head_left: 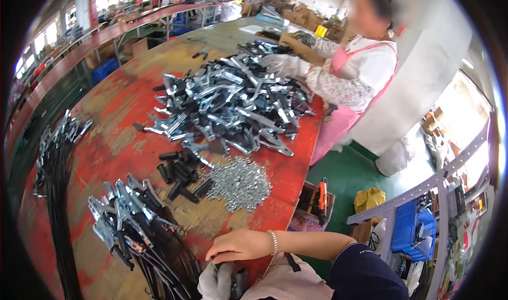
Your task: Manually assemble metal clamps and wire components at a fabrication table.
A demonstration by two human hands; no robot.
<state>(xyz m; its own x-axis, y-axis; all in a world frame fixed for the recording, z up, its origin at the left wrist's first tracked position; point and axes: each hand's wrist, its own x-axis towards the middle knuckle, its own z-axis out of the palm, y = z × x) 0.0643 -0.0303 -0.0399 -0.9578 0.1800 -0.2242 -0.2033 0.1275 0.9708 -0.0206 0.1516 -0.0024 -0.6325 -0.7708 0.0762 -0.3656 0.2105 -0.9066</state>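
Close to my body at the table's near edge, my right hand [241, 245], bare with a bracelet at the wrist, bends its fingers down to my left hand [216, 283]. My left hand wears a whitish glove and is closed. A small dark bit shows at the right fingertips; what the hands grip is mostly hidden. Beside the glove is a dark tube-like piece [241, 280]. Just left lie metal spring clamps [126, 215] on black cables [164, 271]. Beyond my hands are a heap of small silvery metal parts [241, 183] and several black sleeves [182, 175].
A large heap of metal clamps [227, 99] covers the table's middle. Another clamp-and-cable bundle [59, 178] hangs at the left edge. Across the table, a gloved co-worker [349, 78] reaches into the heap by a cardboard box [301, 48]. An orange power screwdriver [322, 197] and a blue bin [410, 228] are right.
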